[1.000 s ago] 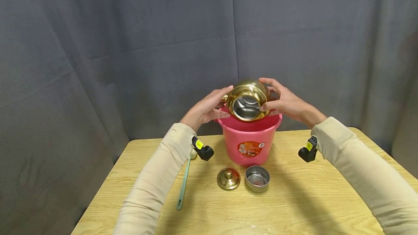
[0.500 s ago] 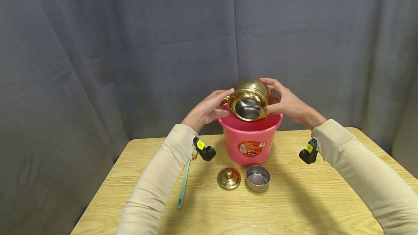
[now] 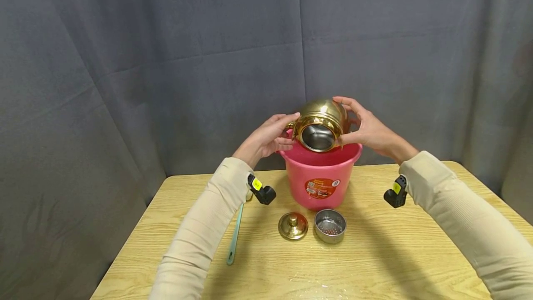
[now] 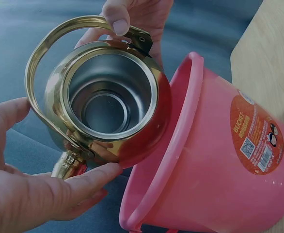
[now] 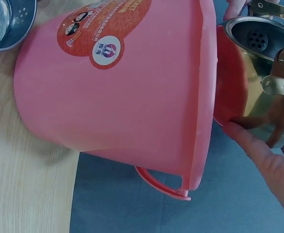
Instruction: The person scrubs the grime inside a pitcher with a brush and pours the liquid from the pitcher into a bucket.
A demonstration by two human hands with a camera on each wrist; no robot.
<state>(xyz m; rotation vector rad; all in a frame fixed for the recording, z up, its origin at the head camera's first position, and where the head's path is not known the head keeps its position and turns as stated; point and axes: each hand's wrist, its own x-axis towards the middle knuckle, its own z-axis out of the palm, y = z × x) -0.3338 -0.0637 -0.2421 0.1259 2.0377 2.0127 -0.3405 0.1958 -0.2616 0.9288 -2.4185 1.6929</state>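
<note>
Both hands hold a shiny gold teapot (image 3: 324, 109) on its side over a pink bucket (image 3: 299, 184). Its round mouth faces the wearer and shows a bare steel inside. My left hand (image 3: 268, 137) holds the spout side: in the left wrist view the fingers lie under the spout (image 4: 70, 164) and the thumb touches the hoop handle (image 4: 34, 63). On the opposite side my right hand (image 3: 366, 129) grips the body, thumb near the mouth. In the right wrist view, small holes (image 5: 257, 40) show inside the pot.
In front of the bucket lie a gold knobbed lid (image 3: 293, 226) and a steel strainer cup (image 3: 330, 236) with a perforated bottom. A pale green long-handled tool (image 3: 235, 242) lies left, its head partly hidden by my sleeve. Wet drops (image 3: 316, 285) dot the table front. Grey curtain hangs behind.
The teapot has tipped further, its mouth turning down toward the bucket, so less of its inside and more of its rounded body shows. Both hands keep their hold.
</note>
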